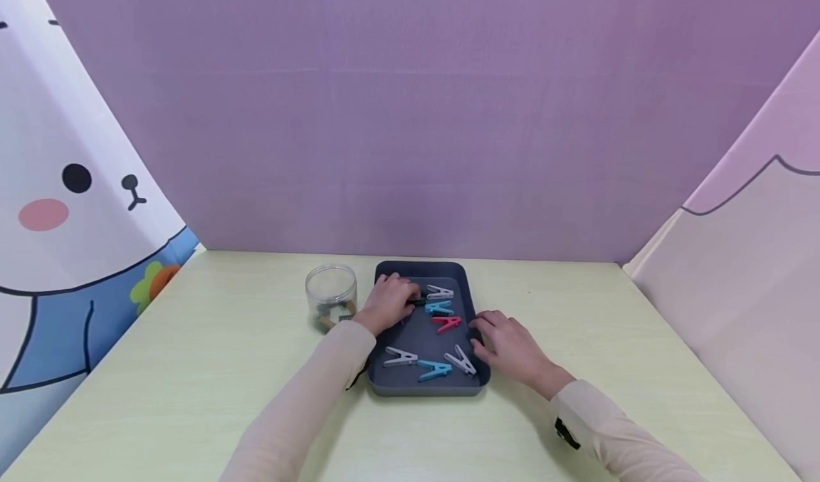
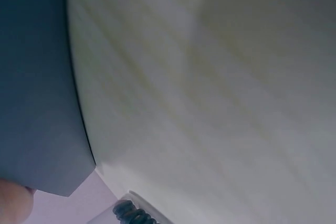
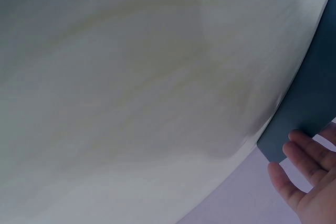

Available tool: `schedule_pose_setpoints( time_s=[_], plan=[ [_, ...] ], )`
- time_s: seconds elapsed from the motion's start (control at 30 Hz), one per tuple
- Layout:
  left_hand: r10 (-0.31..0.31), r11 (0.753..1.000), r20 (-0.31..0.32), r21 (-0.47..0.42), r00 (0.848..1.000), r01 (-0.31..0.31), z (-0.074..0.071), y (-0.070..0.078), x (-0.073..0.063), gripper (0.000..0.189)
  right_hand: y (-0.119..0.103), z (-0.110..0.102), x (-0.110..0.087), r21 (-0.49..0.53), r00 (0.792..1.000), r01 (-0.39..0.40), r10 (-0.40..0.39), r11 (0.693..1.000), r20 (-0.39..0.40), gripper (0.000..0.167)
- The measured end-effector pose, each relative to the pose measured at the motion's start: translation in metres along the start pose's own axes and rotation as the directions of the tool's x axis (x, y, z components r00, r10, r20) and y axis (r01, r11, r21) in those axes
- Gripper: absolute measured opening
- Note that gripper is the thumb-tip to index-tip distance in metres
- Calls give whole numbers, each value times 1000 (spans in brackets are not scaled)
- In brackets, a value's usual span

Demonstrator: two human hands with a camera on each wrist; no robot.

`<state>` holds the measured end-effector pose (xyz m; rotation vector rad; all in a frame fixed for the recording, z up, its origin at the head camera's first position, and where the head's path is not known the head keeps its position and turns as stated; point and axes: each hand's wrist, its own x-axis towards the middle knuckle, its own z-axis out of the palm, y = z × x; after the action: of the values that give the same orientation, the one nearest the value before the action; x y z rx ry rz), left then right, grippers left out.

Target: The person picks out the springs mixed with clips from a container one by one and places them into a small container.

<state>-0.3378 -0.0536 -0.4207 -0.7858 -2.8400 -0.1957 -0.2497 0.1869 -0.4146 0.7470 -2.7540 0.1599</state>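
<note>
In the head view, my left hand reaches over the left side of a dark grey tray, its fingers bent down toward the bottom. A small dark object shows at its fingertips; whether they pinch it is hidden. Beside it lie a white clothespin, a blue clothespin and a red clothespin. My right hand rests against the tray's right wall, fingers loosely extended and holding nothing. The right wrist view shows its fingers touching the outside of the wall.
Nearer the tray's front lie two more white clothespins and another blue clothespin. Left of the tray stands a clear round jar with several things inside; a dark coiled item shows through it. A purple backdrop closes off the table's back.
</note>
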Motion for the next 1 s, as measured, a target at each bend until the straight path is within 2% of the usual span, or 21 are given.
schedule_pose_setpoints(
  time_s=[0.27,0.6,1.0],
  plan=[
    [11,999,-35,-35,999,-12,-3,-4,-4,14,0,0,-1,-3,1000,1,-2,1000,-11,29],
    [11,998,-72,-61,997,-16,-16,-5,-9,15,-2,0,-1,-3,1000,-3,3,1000,-12,29],
    [18,996,-89,-86,996,-26,-44,-1,-22,17,-3,0,0,6,1000,-9,9,1000,-8,29]
  ],
)
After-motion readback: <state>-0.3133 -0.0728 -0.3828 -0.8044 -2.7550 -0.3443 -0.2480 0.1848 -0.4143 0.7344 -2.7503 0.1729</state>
